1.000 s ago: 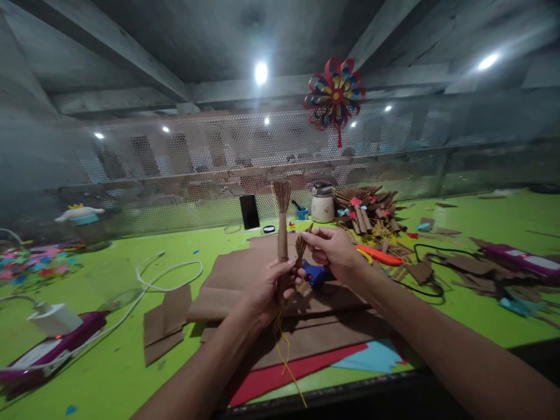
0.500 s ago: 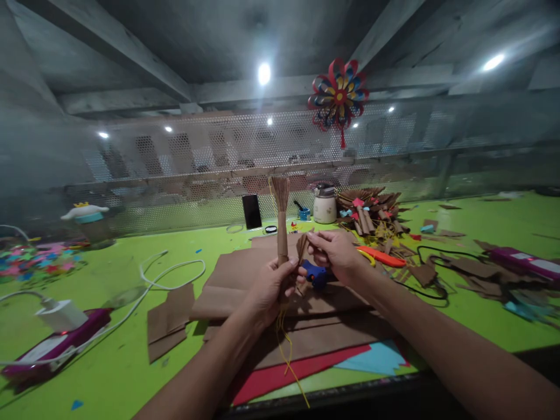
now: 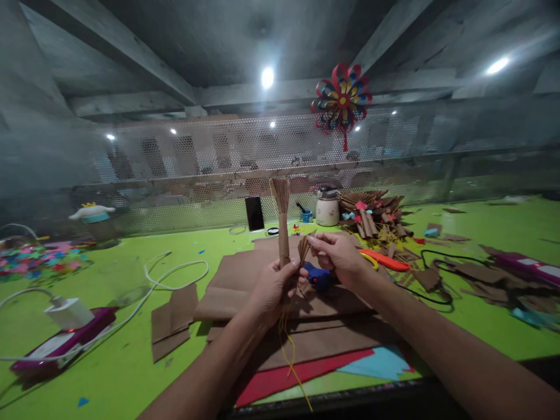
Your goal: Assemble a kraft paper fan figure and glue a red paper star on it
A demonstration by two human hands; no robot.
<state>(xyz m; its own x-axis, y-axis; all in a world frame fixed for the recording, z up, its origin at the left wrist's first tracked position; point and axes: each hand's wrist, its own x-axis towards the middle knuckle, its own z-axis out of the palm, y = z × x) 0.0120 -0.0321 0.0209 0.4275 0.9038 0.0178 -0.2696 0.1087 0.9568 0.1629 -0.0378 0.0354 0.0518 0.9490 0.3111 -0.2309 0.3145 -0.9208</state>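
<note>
My left hand (image 3: 280, 281) is closed around the lower end of an upright brown paper roll (image 3: 283, 236), whose top flares into a pleated fan. Yellow string (image 3: 289, 356) hangs below that fist, and a strand also shows beside the flared top. My right hand (image 3: 335, 252) pinches the upper edge of a small pleated paper fan (image 3: 304, 248) just right of the roll. The fan's lower end meets my left fingers. Behind and below the hands lies a blue tool (image 3: 318, 276), partly hidden, perhaps a glue gun. Brown paper sheets (image 3: 231, 274) lie stacked beneath.
Orange-handled scissors (image 3: 387, 260) and a heap of brown paper pieces (image 3: 371, 213) lie to the right. A jar (image 3: 327, 207) and a phone (image 3: 254, 213) stand at the back. Power strips (image 3: 65, 341) and cables flank both sides; red and blue paper lies at the front edge.
The whole view has shifted slightly, with things appearing a little further right. Both hands keep the same hold on the roll and the small fan.
</note>
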